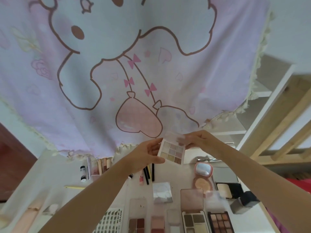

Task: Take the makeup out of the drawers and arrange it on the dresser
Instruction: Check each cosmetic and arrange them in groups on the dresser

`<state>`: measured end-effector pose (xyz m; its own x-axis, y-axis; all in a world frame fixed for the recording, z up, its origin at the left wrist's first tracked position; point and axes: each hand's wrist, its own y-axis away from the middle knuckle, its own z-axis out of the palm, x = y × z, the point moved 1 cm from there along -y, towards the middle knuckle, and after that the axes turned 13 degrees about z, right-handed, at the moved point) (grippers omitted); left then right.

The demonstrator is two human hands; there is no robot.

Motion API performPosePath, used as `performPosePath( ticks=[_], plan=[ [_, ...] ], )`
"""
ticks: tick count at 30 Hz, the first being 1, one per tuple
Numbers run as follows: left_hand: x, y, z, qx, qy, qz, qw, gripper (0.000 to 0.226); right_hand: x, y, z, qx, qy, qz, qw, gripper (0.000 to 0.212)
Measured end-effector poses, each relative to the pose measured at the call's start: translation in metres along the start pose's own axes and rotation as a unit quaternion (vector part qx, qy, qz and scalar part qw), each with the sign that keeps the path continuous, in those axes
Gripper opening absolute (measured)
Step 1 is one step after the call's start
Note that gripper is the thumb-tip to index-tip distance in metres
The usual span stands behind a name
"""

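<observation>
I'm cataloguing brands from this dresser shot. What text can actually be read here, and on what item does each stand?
"XOYO": printed sideways on the white sticker sheet at the near edge of the dresser.
Small bottle with a dark label band: print too small to read.
Held eyeshadow palette, other palettes and compacts: no legible text.

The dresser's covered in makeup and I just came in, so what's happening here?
A person is holding a small open eyeshadow palette up over the dresser with both hands. The left hand grips its base, and the right hand pinches the clear lid. Below, several more palettes, such as the dark one, already lie open in a row near the front edge. A pink compact stands open behind them, and pencils and tubes lie further back, by the cartoon-print cloth.
</observation>
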<state>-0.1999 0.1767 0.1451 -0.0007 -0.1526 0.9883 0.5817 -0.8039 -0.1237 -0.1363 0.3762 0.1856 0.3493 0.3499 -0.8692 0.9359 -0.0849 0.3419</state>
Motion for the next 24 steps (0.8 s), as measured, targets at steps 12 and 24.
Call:
performPosePath(
  ticks=[12,24],
  plan=[
    [-0.027,0.003,0.001,0.039,-0.141,-0.060,0.987,0.073,0.015,-0.026,-0.007,0.134,0.037,-0.038,0.990,0.025],
    [-0.108,-0.013,0.018,-0.011,-0.345,-0.153,0.926,0.066,0.057,-0.068,0.020,0.091,0.579,-0.055,0.809,0.035]
  ],
)
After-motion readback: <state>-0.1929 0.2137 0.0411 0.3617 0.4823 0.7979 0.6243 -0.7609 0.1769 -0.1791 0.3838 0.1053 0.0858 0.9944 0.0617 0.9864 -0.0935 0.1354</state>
